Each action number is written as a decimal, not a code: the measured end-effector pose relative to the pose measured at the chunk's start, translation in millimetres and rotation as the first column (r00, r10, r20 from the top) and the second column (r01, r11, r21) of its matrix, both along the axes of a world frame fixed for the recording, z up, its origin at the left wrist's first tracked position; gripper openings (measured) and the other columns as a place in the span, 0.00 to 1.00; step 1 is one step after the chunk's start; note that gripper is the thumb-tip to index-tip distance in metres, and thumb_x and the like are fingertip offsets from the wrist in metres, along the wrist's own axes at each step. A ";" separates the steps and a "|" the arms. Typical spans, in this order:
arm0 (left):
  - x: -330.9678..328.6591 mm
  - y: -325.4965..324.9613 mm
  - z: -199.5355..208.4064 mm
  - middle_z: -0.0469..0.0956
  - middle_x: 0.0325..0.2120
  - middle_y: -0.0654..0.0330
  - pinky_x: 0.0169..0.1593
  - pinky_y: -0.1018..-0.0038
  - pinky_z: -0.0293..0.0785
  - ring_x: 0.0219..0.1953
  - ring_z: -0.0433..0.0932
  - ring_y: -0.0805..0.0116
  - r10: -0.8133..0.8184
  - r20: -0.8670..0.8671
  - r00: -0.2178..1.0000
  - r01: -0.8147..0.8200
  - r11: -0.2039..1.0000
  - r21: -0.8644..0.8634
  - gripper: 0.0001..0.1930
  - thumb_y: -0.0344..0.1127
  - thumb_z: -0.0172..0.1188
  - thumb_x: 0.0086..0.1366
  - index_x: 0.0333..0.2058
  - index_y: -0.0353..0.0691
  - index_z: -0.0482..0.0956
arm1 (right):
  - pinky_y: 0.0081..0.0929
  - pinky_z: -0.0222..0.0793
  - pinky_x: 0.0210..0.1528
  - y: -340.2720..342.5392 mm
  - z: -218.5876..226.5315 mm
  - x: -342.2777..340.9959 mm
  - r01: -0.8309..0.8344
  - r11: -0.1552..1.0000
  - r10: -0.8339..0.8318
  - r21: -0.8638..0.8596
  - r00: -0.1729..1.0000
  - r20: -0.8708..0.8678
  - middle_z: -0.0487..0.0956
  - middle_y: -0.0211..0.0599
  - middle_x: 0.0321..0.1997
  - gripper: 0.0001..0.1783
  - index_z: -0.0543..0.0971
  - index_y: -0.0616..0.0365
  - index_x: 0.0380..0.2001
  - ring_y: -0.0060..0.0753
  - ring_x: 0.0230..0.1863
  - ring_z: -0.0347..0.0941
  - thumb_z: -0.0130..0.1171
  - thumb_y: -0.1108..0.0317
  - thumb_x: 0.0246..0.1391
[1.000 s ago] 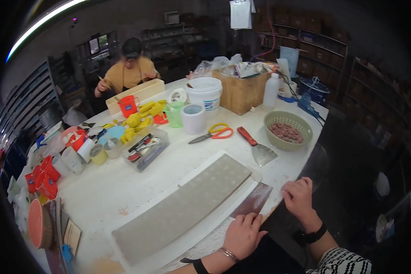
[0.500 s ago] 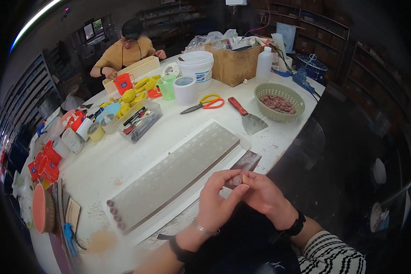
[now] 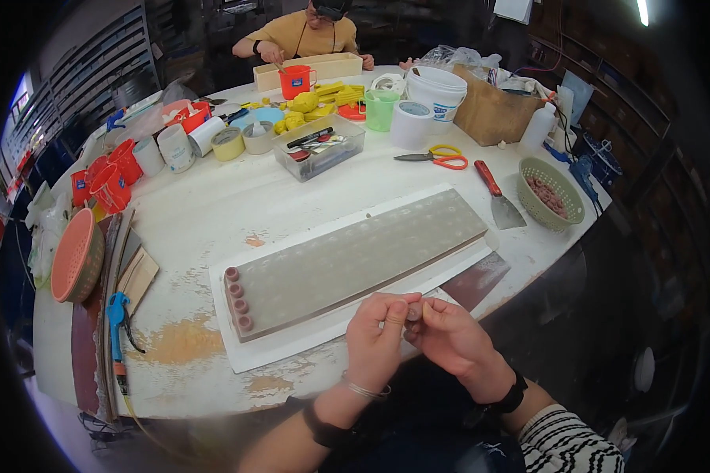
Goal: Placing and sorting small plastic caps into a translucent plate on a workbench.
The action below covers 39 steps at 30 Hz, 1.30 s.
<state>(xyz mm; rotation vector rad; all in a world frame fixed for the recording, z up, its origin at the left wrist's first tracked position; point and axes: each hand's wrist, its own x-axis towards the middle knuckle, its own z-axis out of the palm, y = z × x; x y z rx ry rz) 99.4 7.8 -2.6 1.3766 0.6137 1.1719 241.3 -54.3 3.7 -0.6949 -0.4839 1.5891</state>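
Observation:
Between the fingertips of both hands is a small, pinkish-brown rounded piece [image 3: 414,312], partly hidden by the fingers. My left hand [image 3: 373,331] pinches it from one side, and my right hand [image 3: 456,340] grips the other. They are held over the near edge of the table, just in front of a long grey slab [image 3: 355,252] lying on a white board [image 3: 272,352]. Several small reddish-brown ring-shaped pieces [image 3: 237,290] stand in a row along the slab's left end. More such pieces fill a green-grey strainer basket [image 3: 538,177] at the right.
Beyond the slab lie scissors [image 3: 438,157], a red-handled scraper [image 3: 493,189] and a clear bin of tools [image 3: 319,150]. Tubs, cups and a cardboard box [image 3: 493,110] line the back. A co-worker [image 3: 304,35] sits opposite. At left are a pink basket [image 3: 76,252] and a blue air gun [image 3: 117,315].
My view has swung to the left, so the table's things sit farther right in the picture. Both hands stay together on the small piece, with the fingers slightly shifted around it.

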 end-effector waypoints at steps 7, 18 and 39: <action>-33.6 -0.5 -4.2 0.82 0.36 0.59 0.47 0.75 0.73 0.39 0.79 0.70 0.160 -0.063 0.985 -0.152 0.982 0.110 0.10 0.33 0.61 0.70 0.44 0.36 0.85 | 0.31 0.66 0.54 14.9 13.7 -27.9 -0.144 0.984 0.145 -0.103 0.989 -0.002 0.77 0.27 0.44 0.13 0.79 0.56 0.44 0.22 0.45 0.71 0.57 0.57 0.67; -87.1 6.7 -7.9 0.82 0.41 0.55 0.49 0.71 0.75 0.41 0.79 0.65 0.312 -0.071 0.947 -0.285 0.924 0.255 0.16 0.30 0.69 0.60 0.48 0.37 0.84 | 0.36 0.66 0.60 37.1 26.5 -64.5 -0.297 0.945 0.310 -0.136 0.948 0.079 0.77 0.32 0.46 0.14 0.77 0.61 0.45 0.26 0.52 0.72 0.54 0.60 0.69; -171.1 -3.2 -26.2 0.78 0.26 0.64 0.30 0.68 0.67 0.25 0.74 0.62 0.365 -0.332 0.870 -0.154 0.840 0.521 0.08 0.32 0.70 0.57 0.35 0.45 0.83 | 0.34 0.75 0.35 107.2 22.9 -147.6 -0.486 0.741 -0.579 0.463 -0.112 0.808 0.80 0.38 0.38 0.10 0.80 0.58 0.36 0.43 0.35 0.77 0.66 0.77 0.49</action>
